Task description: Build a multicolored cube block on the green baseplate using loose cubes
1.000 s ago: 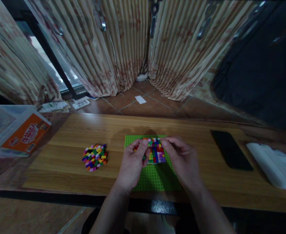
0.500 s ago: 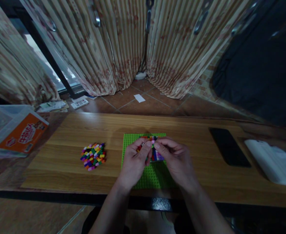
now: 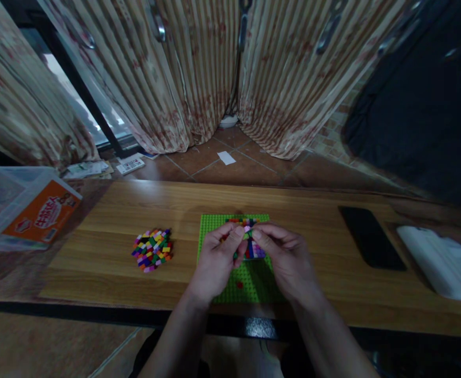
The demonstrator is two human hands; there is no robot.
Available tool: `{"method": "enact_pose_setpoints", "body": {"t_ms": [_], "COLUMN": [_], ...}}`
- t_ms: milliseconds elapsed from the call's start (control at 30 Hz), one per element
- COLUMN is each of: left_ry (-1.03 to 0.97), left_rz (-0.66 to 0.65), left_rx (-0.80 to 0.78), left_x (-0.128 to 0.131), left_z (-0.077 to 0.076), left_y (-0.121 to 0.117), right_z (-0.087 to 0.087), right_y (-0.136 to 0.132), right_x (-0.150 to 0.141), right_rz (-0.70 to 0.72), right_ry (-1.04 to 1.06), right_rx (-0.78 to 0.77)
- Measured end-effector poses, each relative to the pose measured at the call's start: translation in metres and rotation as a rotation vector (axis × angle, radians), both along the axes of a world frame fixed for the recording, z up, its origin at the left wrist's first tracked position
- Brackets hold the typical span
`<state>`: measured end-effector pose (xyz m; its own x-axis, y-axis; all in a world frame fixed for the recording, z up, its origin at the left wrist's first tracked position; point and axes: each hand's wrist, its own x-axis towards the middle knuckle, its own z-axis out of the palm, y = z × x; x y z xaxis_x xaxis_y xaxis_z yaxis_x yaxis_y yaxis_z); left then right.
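A green studded baseplate [image 3: 254, 291] lies on the wooden table in front of me. Rows of small colourful bricks [image 3: 257, 252] show between and behind my hands. My left hand [image 3: 219, 257] is closed, thumb and fingers pinched over these rows. Opposite it, my right hand [image 3: 287, 257] is closed in a pinch too, the two sets of fingertips almost meeting. Small pink and light green toy bricks [image 3: 248, 230] show at the fingertips; how each is gripped is partly hidden. One red brick [image 3: 239, 285] sits low on the baseplate, below my left hand.
Left of the baseplate is a pile of mixed toy bricks [image 3: 152, 250]. A clear plastic tub [image 3: 18, 181] with an orange label stands at the far left. On the right lie a black phone [image 3: 372, 239] and a white package [image 3: 438, 262]. The table's front edge [image 3: 116, 313] is dark.
A red brick now shows on the lower part of the baseplate, where none was visible before. Both hands stay nearly in place, fingers still pinched together. The view has shifted slightly.
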<state>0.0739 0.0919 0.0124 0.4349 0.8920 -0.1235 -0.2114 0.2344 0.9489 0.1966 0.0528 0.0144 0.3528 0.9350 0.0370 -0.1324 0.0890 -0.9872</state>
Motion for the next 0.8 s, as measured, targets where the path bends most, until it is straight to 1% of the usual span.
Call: {"method": "enact_pose_setpoints", "body": {"t_ms": [67,167,267,333,400,500,633,800], "left_ry": [-0.044,-0.099,-0.152,-0.177,-0.191,-0.194,-0.179,-0.162], "left_rz": [0.018,0.082,0.147,0.173,0.193,0.232,0.258,0.267], "left_rx": [-0.056,-0.132,-0.203,-0.241,-0.265,-0.279,-0.285,-0.282], "left_x": [0.002,0.003,0.002,0.000,-0.002,-0.004,-0.003,-0.002], "left_z": [0.002,0.006,0.009,0.011,0.012,0.014,0.014,0.014], "left_y": [0.000,0.001,0.003,0.004,0.005,0.006,0.006,0.006], "right_z": [0.000,0.000,-0.002,-0.005,-0.009,-0.016,-0.019,-0.021], "right_y": [0.001,0.001,0.001,0.000,-0.002,-0.003,-0.003,0.003], "right_x": [0.000,0.006,0.021,0.031,0.039,0.042,0.038,0.034], "right_rz": [-0.019,-0.101,-0.213,-0.242,-0.210,-0.132,-0.136,-0.129], "right_ry": [0.002,-0.064,-0.231,-0.336,-0.372,-0.378,-0.376,-0.308], "right_rx": [-0.007,-0.005,0.009,-0.027,-0.093,-0.173,-0.193,-0.196]}}
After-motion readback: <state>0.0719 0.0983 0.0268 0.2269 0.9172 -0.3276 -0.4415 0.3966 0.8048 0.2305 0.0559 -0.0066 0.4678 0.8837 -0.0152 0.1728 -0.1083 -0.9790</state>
